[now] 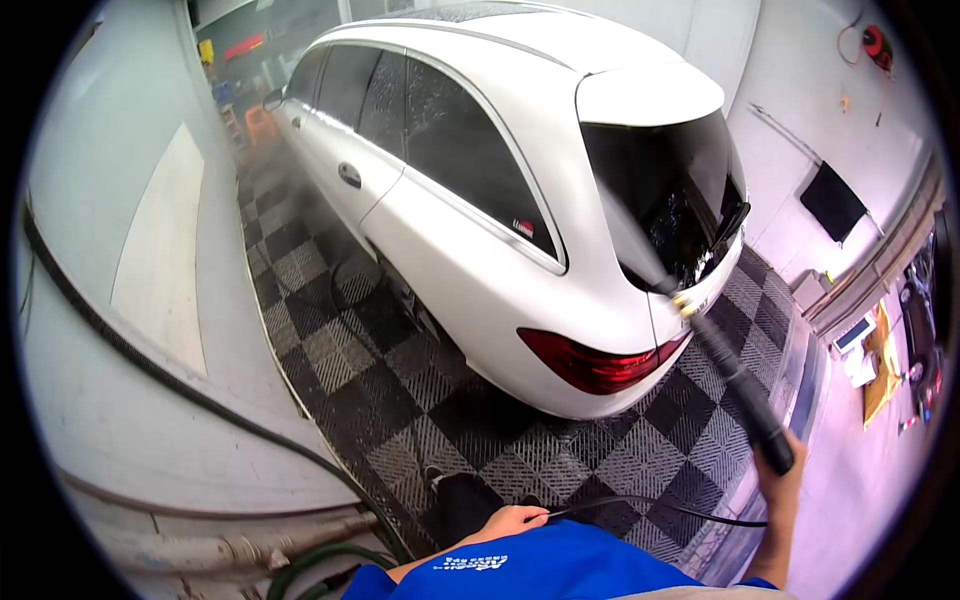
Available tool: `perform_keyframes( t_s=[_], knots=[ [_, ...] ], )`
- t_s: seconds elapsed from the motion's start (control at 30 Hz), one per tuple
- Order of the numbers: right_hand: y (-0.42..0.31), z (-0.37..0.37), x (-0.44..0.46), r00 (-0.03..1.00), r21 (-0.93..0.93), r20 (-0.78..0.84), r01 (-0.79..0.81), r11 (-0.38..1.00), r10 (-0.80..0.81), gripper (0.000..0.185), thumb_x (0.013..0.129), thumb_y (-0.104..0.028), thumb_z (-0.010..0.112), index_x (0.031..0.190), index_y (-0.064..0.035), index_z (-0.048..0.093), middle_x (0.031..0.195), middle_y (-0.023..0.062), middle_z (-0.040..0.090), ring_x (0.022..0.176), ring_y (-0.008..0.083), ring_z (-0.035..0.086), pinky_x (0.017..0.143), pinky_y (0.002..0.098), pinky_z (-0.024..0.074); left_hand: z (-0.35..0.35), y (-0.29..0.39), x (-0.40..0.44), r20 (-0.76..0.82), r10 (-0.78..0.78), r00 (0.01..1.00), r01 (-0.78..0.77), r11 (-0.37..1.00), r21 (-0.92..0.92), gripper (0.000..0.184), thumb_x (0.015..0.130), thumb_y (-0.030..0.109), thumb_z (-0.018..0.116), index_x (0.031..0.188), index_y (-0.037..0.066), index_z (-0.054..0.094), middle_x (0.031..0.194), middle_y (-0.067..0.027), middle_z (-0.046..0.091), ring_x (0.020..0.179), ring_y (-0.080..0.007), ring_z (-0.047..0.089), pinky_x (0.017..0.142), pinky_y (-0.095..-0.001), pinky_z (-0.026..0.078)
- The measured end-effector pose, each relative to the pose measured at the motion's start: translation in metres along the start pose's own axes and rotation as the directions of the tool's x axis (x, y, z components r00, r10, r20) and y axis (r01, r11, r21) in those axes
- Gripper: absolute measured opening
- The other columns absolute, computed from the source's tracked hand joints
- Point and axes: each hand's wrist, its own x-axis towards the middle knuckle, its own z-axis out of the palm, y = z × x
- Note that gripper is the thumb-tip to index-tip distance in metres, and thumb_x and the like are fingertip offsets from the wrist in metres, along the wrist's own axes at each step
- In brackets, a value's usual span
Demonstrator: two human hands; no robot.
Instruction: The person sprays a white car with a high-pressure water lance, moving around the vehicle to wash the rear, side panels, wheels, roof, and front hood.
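While the right hand (783,465) gripped a spray wand (738,377) behind the white car (490,280), its spray (638,243) directed toward the car's rear window (680,175), the left hand (513,522) held a thin black hose (640,499), also behind the car. Checkered floor tiles (640,455) lay under and around the car.

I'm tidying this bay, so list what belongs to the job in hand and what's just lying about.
In use:
spray wand, in the right hand
thin black hose, in the left hand
white car, being sprayed

Apparently not in use:
red reel, on the wall
black cloth or mat, hanging
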Motion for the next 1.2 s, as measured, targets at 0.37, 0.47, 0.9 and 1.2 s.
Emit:
perform_keyframes(
  t_s=[0.37, 0.47, 0.9, 1.2],
  knots=[
    [-0.148, -0.042, 0.108, 0.944, 0.228, -0.12, -0.274, 0.934, 0.306, 0.021, 0.085, -0.025, 0.071, 0.078, -0.0086, 0.06, 0.055, -0.0032, 0.052, 0.042, 0.0068, 0.046, 0.042, 0.0258, 0.0341, -0.163, -0.077, -0.014, 0.084, 0.068, 0.994, -0.052, 0.982, -0.179, 0.036, 0.096, 0.031, 0.059, 0.12, 0.005, 0.064, 0.104, -0.0084, 0.071, 0.098, -0.0146, 0.064, 0.087, -0.0264, 0.047],
    [-0.184, -0.062, 0.184, 0.94, 0.202, -0.17, -0.259, 0.945, 0.294, 0.041, 0.084, -0.044, 0.071, 0.064, -0.013, 0.054, 0.046, -0.002, 0.045, 0.036, 0.0114, 0.045, 0.037, 0.028, 0.0342, -0.211, -0.098, -0.035, -0.035, 0.132, 0.991, -0.136, 0.954, -0.267, 0.033, 0.096, 0.026, 0.059, 0.12, 0.003, 0.064, 0.102, -0.0069, 0.07, 0.091, -0.0115, 0.062, 0.082, -0.0247, 0.047],
    [-0.408, -0.042, 0.276, 0.93, 0.102, -0.111, -0.34, 0.935, 0.35, 0.052, 0.08, -0.054, 0.07, 0.064, -0.01, 0.048, 0.046, -0.001, 0.045, 0.032, 0.0092, 0.044, 0.032, 0.0248, 0.0381, -0.32, -0.13, -0.068, 0.045, 0.155, 0.987, -0.106, 0.831, -0.547, 0.029, 0.098, 0.021, 0.056, 0.119, 0.002, 0.065, 0.081, 0.0049, 0.059, 0.07, -0.0008, 0.047, 0.062, -0.0173, 0.037],
    [-0.377, -0.013, 0.369, 0.865, 0.003, -0.261, -0.442, 0.897, 0.428, 0.054, 0.08, -0.049, 0.071, 0.055, -0.0095, 0.044, 0.045, 0.0009, 0.041, 0.032, 0.0131, 0.042, 0.031, 0.0308, 0.0344, -0.384, -0.132, -0.05, -0.07, 0.182, 0.981, -0.192, 0.848, -0.493, 0.024, 0.098, 0.02, 0.056, 0.106, 0.002, 0.069, 0.079, 0.0021, 0.064, 0.068, -0.0022, 0.052, 0.062, -0.0181, 0.041]
  ],
)
